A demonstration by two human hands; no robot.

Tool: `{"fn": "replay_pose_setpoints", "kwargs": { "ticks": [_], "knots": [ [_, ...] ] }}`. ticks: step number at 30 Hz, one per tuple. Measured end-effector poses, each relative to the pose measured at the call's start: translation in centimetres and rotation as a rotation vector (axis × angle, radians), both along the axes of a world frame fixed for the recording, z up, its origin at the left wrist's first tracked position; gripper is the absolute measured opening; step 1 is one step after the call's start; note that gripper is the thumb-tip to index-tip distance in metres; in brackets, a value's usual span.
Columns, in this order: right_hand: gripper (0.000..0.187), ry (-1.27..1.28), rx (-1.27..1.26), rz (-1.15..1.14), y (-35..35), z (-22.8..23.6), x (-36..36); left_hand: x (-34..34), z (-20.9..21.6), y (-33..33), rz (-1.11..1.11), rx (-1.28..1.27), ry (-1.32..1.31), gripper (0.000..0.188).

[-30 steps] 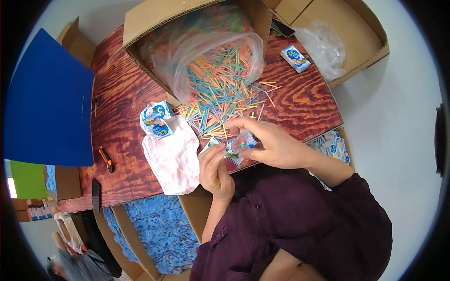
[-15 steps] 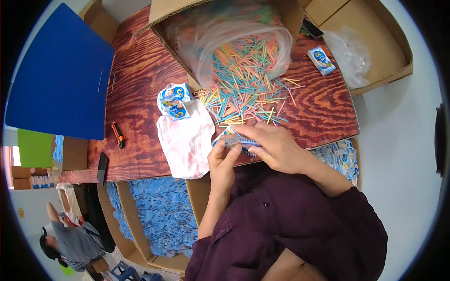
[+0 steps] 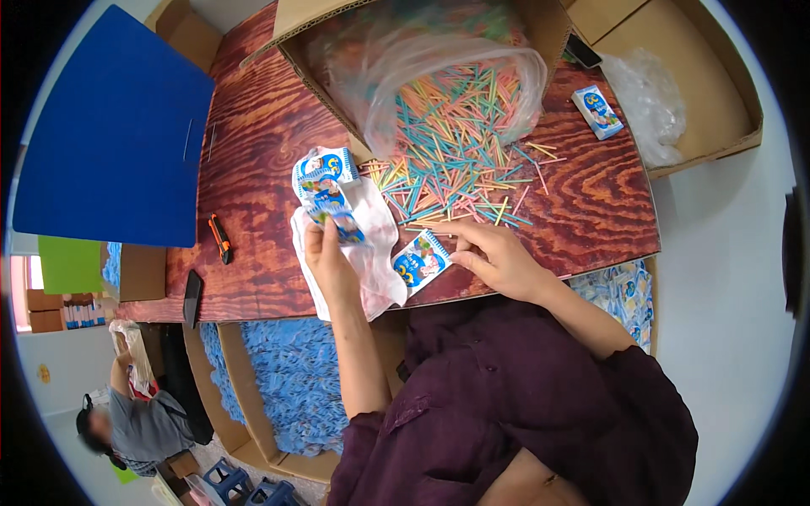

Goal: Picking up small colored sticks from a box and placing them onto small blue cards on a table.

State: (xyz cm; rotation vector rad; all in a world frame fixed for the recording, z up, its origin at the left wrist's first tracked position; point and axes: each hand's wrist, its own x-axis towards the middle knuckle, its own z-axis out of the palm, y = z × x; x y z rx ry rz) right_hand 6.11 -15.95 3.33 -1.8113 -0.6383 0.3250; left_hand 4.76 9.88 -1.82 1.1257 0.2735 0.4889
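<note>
My left hand (image 3: 331, 263) pinches a small blue-and-white packet (image 3: 348, 226) over a white cloth with pink stains (image 3: 368, 202). More packets of the same kind (image 3: 325, 173) lie stacked on the far end of that cloth. Another packet (image 3: 422, 265) lies flat near the table edge, between my hands. Beside it is my right hand (image 3: 510, 263), thumb and forefinger apart, with the fingertips at the near edge of a pile of thin pastel sticks (image 3: 456, 160). I see nothing held in it.
The sticks spill from a plastic bag (image 3: 375, 101) in a tipped cardboard box (image 3: 325, 93). An orange-black cutter (image 3: 220, 239), a phone (image 3: 193, 297) and a small box (image 3: 597, 112) lie on the table (image 3: 261, 169). Below stands a carton of blue packets (image 3: 291, 371). A person (image 3: 148, 422) works at lower left.
My hands have parted. The left has carried the packet leftward to the cloth; the right has opened near the sticks. The packet lying beneath them now shows fully. The view has shifted slightly.
</note>
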Motion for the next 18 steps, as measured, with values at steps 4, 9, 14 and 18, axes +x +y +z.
{"fn": "replay_pose_setpoints", "kwargs": {
  "ticks": [4, 9, 14, 18],
  "knots": [
    [0.036, -0.062, -0.059, -0.001, -0.5, -1.4, -0.1, 2.8, -2.3, 2.9, 0.085, 0.124, 0.028, 0.013],
    [0.031, -0.04, -0.106, 0.015, -0.8, -1.8, -0.1, 4.1, -4.4, 4.7, 0.261, 0.393, 0.08, 0.03],
    [0.029, -0.022, -0.167, 0.019, -1.8, -1.6, 0.4, 2.2, -2.5, 2.3, 0.547, 1.12, 0.142, 0.05],
    [0.029, -0.058, -0.133, -0.014, -2.2, -2.0, 0.7, -3.1, -0.5, -2.2, 0.05, 1.006, 0.209, 0.01]
  ]
}}
